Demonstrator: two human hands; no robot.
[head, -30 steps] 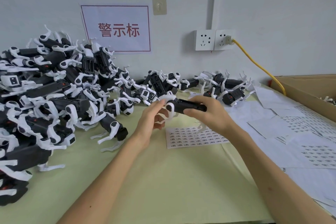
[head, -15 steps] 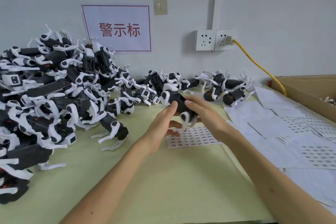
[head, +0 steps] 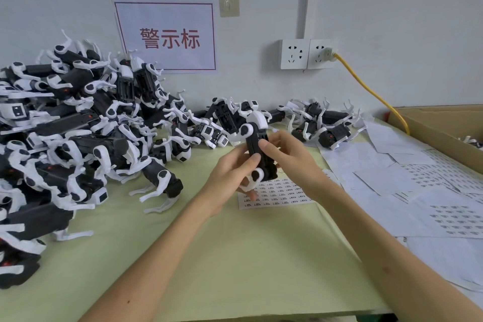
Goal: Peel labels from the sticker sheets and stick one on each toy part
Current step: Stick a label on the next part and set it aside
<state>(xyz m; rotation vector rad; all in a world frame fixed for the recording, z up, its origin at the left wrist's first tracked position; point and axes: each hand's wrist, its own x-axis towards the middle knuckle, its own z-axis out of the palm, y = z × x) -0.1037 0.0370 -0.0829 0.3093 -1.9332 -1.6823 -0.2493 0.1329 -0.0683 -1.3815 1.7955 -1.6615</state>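
A black-and-white toy part [head: 257,148] stands nearly upright above the middle of the table, held between both hands. My left hand [head: 231,175] grips its lower end, thumb across the black body. From the right, my right hand [head: 286,158] holds the body with the thumb pressed on its side. Just under the hands lies a sticker sheet [head: 277,195] with rows of small labels. Whether a label sits on the held part is hidden by the fingers.
A large pile of toy parts [head: 78,133] fills the left of the green table [head: 235,256]. More parts [head: 321,123] lie along the wall. Several loose sticker sheets [head: 428,191] spread on the right beside a cardboard box [head: 444,128]. A yellow cable [head: 371,91] runs from the wall socket.
The toy part has been turned from lying sideways to nearly upright. My left hand, loose beside it earlier, now grips its lower end.
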